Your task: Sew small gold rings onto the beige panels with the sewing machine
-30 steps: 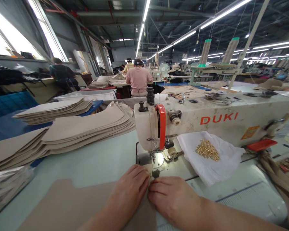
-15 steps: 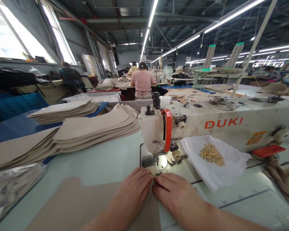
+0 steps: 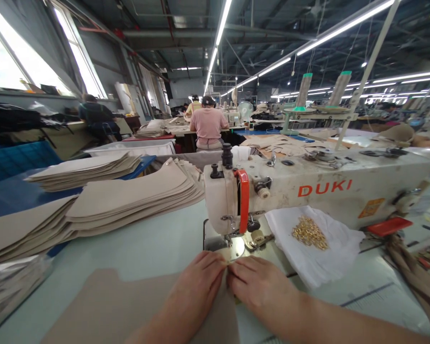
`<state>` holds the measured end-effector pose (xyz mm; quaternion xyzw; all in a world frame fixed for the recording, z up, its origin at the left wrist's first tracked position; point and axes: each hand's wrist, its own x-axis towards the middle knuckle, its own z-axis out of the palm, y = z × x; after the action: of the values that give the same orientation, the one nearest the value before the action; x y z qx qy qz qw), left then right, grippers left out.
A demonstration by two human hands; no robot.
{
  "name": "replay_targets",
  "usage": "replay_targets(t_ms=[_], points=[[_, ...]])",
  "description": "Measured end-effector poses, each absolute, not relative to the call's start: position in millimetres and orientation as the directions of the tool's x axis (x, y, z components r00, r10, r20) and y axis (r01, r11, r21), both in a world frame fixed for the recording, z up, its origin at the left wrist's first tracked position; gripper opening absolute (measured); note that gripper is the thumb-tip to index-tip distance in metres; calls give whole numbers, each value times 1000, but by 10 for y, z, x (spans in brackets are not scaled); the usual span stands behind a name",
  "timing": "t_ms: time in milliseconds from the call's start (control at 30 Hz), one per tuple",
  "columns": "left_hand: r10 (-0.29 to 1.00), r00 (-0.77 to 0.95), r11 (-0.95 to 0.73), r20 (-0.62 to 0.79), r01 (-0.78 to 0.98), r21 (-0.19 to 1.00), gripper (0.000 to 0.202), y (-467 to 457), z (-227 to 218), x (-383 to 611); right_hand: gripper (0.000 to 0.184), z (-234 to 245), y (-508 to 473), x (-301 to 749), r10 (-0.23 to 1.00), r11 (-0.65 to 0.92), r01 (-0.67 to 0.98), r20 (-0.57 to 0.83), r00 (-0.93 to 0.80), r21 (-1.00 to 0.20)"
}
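Observation:
A large beige-grey fabric piece (image 3: pixel 129 306) lies on the pale table under my forearms. My left hand (image 3: pixel 199 282) is closed at its upper edge, pinching the fabric between thumb and fingers. My right hand (image 3: pixel 260 284) is closed too, its fingertips meeting the left ones at the same edge. Whatever small part sits between the fingertips is mostly hidden. Just beyond them are the lit needle plate (image 3: pixel 237 247) and presser foot of a white sewing machine (image 3: pixel 329 191) marked DUKI. Right of the needle area, gold metal fittings (image 3: pixel 310 232) rest on a white cloth (image 3: pixel 337 260).
Stacks of cut fabric pieces (image 3: pixel 129 200) lie on the left, beside a clear plastic bag (image 3: pixel 14 286). A red tray (image 3: pixel 389 226) sits by the machine's right end. Thread cones (image 3: pixel 304 91) stand behind. A person in pink (image 3: pixel 209 124) sits further ahead.
The view has shifted slightly. A dark bit that showed by my right fingertips is out of sight. Both hands stay together at the fabric edge.

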<state>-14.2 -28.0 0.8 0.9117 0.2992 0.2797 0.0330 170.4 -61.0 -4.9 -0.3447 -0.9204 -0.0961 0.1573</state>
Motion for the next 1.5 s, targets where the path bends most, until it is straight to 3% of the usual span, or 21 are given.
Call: replay_targets(t_ms=[433,633,967,1300,1500], points=[[547,616,-828,566,497,260,21,4,-14,-29,10,22,-403,1797,678,712,701,300,-671,-40],[554,588,-816,590,523,246,23,42,4,-20,17,10,-382,1811,690,702,710,298,-660,-52],[548,573,-815,609,530,234,25,58,16,-4,14,50,-364,1800,692,696,717,299,-657,-35],[585,593,-798,553,543,262,22,24,23,-26,15,-12,-366,1785,682,690,724,365,-634,-30],[619,632,-771,466,600,211,29,-136,54,-133,8,22,-462,1831,625,754,655,367,-689,-55]])
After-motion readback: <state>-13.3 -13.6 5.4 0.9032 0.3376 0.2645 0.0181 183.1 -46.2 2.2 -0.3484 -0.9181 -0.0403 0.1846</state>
